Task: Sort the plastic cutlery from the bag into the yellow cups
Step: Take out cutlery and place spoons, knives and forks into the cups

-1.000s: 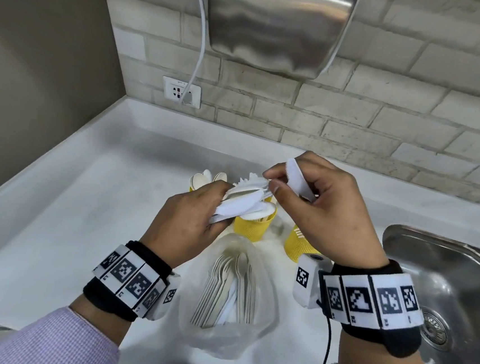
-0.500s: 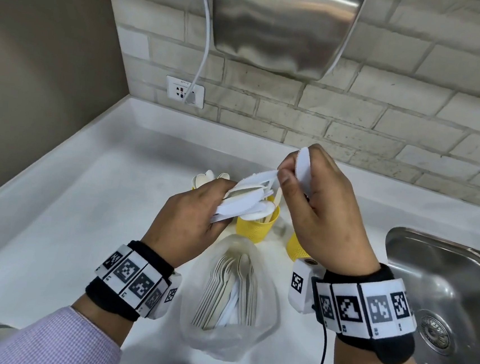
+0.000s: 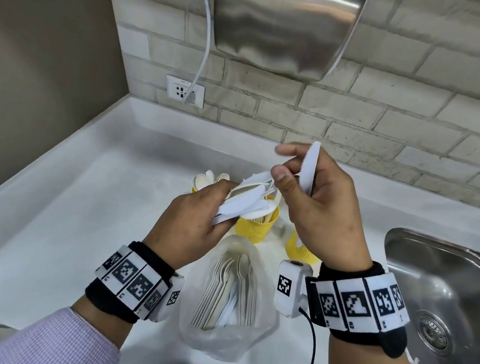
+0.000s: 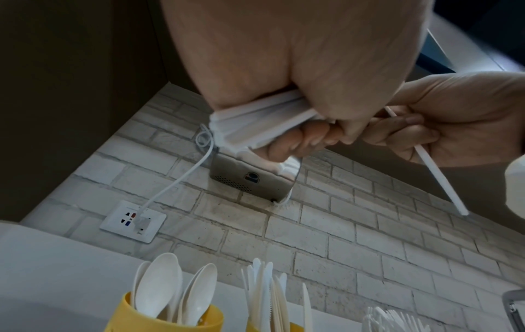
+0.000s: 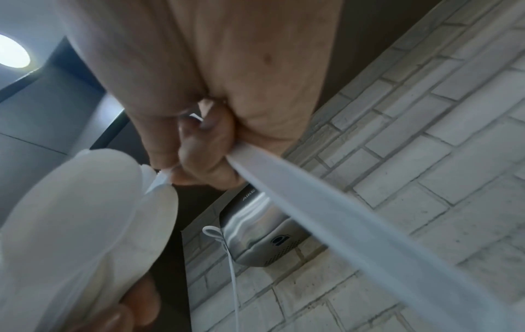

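Observation:
My left hand (image 3: 199, 222) grips a fanned bundle of white plastic cutlery (image 3: 245, 204) above the cups, with knives and spoon bowls showing. My right hand (image 3: 294, 172) holds one white knife (image 3: 310, 165) upright, serrated blade up, and its thumb sits at the bundle's tip. The left wrist view shows the bundle (image 4: 255, 121) in my fist and the knife handle (image 4: 434, 170) hanging below the right hand. Three yellow cups stand behind: one with spoons (image 3: 195, 190), a middle one (image 3: 258, 227), a right one (image 3: 299, 250). A clear bag (image 3: 227, 336) of cutlery lies below my hands.
A steel sink (image 3: 442, 289) is set into the white counter (image 3: 69, 209) at the right. A steel hand dryer (image 3: 286, 25) hangs on the brick wall above, its cord plugged into a socket (image 3: 184, 91). A brown wall closes the left side.
My right hand has turned the single knife from slanted to upright and raised it slightly. Its thumb now reaches the bundle's tip. The left hand has kept its grip.

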A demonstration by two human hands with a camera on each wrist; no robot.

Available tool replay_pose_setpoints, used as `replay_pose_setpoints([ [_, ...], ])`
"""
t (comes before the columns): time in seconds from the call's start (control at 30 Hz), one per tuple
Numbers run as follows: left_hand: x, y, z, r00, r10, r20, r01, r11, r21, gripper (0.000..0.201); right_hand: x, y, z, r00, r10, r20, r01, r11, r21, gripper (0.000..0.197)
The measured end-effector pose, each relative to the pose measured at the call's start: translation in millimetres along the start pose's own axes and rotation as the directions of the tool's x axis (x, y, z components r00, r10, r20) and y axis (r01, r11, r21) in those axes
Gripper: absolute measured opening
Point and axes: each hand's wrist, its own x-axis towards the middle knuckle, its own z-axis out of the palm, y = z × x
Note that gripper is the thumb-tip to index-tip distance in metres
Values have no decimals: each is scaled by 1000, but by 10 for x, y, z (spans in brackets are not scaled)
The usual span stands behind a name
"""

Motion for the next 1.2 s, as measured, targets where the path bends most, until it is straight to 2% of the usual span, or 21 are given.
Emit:
replay_pose_setpoints([
  [0.03,0,-1,2,1000,-5,-3,5,1000,-4,41,5,0,2,1000,-13,-20,13,1000,-24,4],
  [0.13,9,-8,9,1000,-29,-3,28,999,-31,42,-1,2,35,989,-72,-127,61,994,-88,12],
  [0.27,-1,-40,18,998,-57,34,60,994,-89,42,-1,6,87,961,-63,-268,67,998,5,16],
  [0.37,-15,-54,19,996,-71,56,77,991,-113,33,-1,8,95,987,-13,-162,30,994,106,13],
  [0.43,-13,-47,16,996,-65,67,73,991,-115,31,-2,12,89,997,9,-73,0,992,127,22],
  [0.5,-15,-33,13,995,-61,80,71,990,-126,33,-12,13,83,999,19,-42,-14,991,131,32],
  [0.6,-15,0,8,995,-56,81,68,985,-161,36,-13,41,102,996,12,-84,-1,993,121,30],
  [0.67,-4,22,11,994,-69,83,86,971,-224,56,0,63,132,991,-16,-136,23,999,47,21],
  [0.73,-6,44,5,995,-51,87,71,967,-245,84,20,74,159,986,-26,-162,20,999,-40,22],
  [0.77,-16,50,1,996,-30,87,51,968,-244,92,32,75,166,987,-19,-162,7,997,-72,24],
  [0.9,-25,57,-5,997,15,73,5,966,-259,91,54,77,178,988,0,-157,-21,991,-131,35],
  [1.07,19,49,-4,996,61,64,-40,957,-287,85,52,66,192,952,55,-301,-70,997,-39,26],
  [1.2,3,67,-28,996,59,61,-41,963,-266,86,73,57,165,930,39,-365,-67,996,-65,34],
])
